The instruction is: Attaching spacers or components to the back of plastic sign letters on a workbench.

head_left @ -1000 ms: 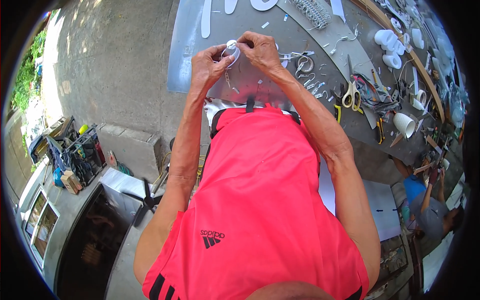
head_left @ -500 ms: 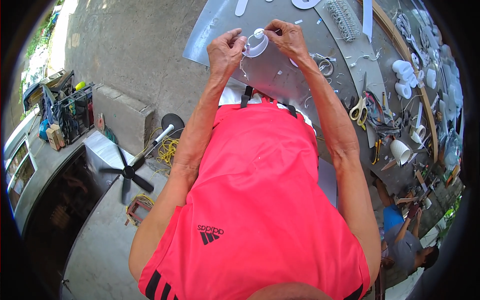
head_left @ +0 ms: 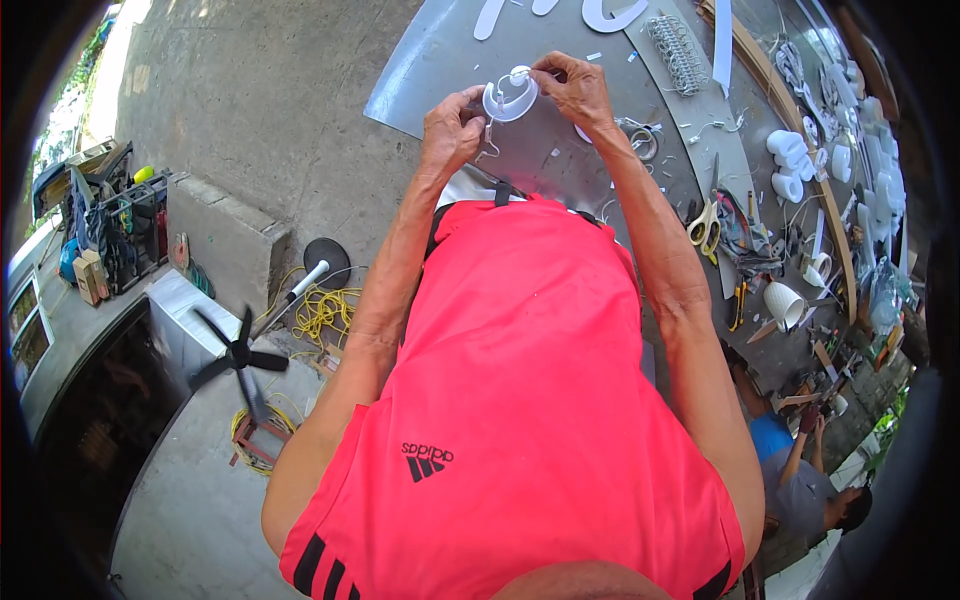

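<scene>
Over the metal sheet, both hands hold up a small white curved letter-like piece [head_left: 511,110] with a hollow inside. My left hand [head_left: 452,133] pinches its left side, with thumb and fingers closed. At its upper right end, beside a round white tip [head_left: 519,75], my right hand [head_left: 574,90] pinches a thin white wire that runs into the hollow. A loose length of white wire [head_left: 489,150] with small modules on it hangs down beside my left fingertips.
The grey metal sheet [head_left: 420,75] carries flat white letter shapes [head_left: 614,18], a coil of wired modules [head_left: 675,55], tape [head_left: 643,143], scissors [head_left: 705,225] and white rolls [head_left: 790,150]. A standing fan [head_left: 240,355] is at left. Another person [head_left: 805,495] works at lower right.
The white curved piece has tilted, so more of its hollow shows. My left hand has shifted slightly down and right. The whole view has moved a little.
</scene>
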`<state>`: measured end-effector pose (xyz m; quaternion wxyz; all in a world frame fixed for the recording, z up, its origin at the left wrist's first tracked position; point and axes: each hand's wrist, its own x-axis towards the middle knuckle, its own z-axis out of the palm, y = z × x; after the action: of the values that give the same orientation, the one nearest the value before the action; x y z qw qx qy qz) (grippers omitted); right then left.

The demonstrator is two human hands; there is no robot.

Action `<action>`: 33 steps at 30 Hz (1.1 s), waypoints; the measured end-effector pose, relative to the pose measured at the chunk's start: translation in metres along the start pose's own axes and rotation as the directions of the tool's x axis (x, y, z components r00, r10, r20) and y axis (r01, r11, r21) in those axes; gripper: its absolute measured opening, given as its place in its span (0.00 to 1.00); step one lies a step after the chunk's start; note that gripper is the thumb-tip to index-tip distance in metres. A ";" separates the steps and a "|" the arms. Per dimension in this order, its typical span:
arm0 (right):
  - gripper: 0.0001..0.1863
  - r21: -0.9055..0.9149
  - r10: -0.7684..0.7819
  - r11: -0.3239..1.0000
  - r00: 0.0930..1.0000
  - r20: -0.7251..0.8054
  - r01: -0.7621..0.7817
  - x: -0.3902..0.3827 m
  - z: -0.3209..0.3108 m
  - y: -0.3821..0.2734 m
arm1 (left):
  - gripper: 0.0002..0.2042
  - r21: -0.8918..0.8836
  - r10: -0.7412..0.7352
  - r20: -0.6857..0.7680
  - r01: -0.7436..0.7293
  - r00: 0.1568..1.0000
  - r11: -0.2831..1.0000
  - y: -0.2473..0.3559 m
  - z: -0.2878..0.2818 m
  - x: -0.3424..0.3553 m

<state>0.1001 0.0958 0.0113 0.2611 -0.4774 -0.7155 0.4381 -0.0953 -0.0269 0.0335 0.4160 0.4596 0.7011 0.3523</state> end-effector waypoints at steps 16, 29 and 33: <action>0.08 0.379 -0.015 0.925 0.998 -0.054 0.034 -0.024 -0.067 -0.013 | 0.17 0.315 0.397 -0.137 -0.340 0.907 0.886 0.004 0.012 0.009; 0.07 0.519 0.198 0.838 0.980 -0.003 -0.167 -0.130 -0.125 -0.030 | 0.41 0.578 0.300 0.057 -0.276 0.952 0.768 0.018 0.043 0.025; 0.07 0.571 0.232 0.802 0.972 -0.027 -0.175 -0.141 -0.120 -0.033 | 0.35 -0.422 0.032 0.188 0.052 0.982 0.905 0.027 0.035 0.032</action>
<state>0.2376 0.0076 0.1038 0.3757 -0.4731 -0.4853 0.6321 -0.0616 0.0162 0.0348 0.5731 0.3860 0.5667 0.4487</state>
